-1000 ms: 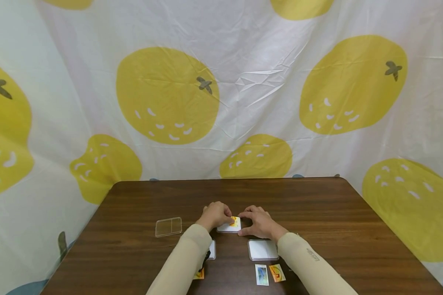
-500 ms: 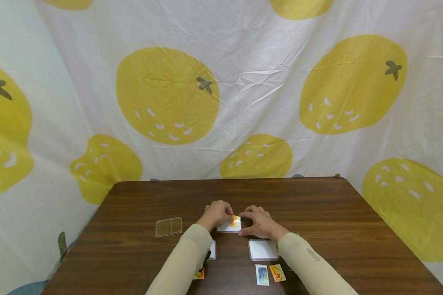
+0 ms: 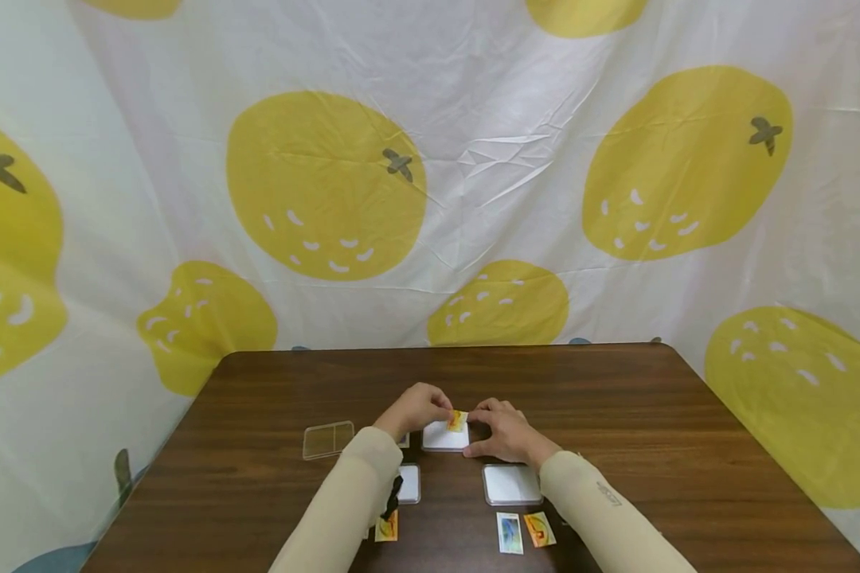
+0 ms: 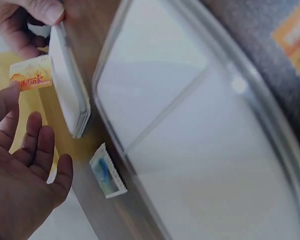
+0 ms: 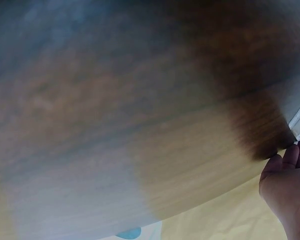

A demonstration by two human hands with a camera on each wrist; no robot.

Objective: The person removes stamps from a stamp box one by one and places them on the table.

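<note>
My left hand (image 3: 416,407) pinches an orange-and-yellow postage stamp (image 4: 31,74) between thumb and fingertips. The stamp is over the far right corner of a flat clear case with a white inside (image 3: 440,438). My right hand (image 3: 503,432) holds that case by its right edge, thumb at the near corner and fingers at the far one. Left of this case lies a blue stamp (image 4: 106,172), mostly hidden in the head view by the left hand. A second white-filled case (image 3: 409,484) is beside my left sleeve and fills much of the left wrist view.
A clear lid (image 3: 327,440) lies on the brown table (image 3: 616,398) to the left. Near the right forearm is a third case (image 3: 512,485), with a blue stamp (image 3: 509,533) and an orange stamp (image 3: 539,529) in front. Another orange stamp (image 3: 387,528) sits by the left sleeve.
My left hand has shifted slightly away and left, carrying the stamp toward the case's far edge. More of the white case and the blue stamp now shows. The right hand stays put.
</note>
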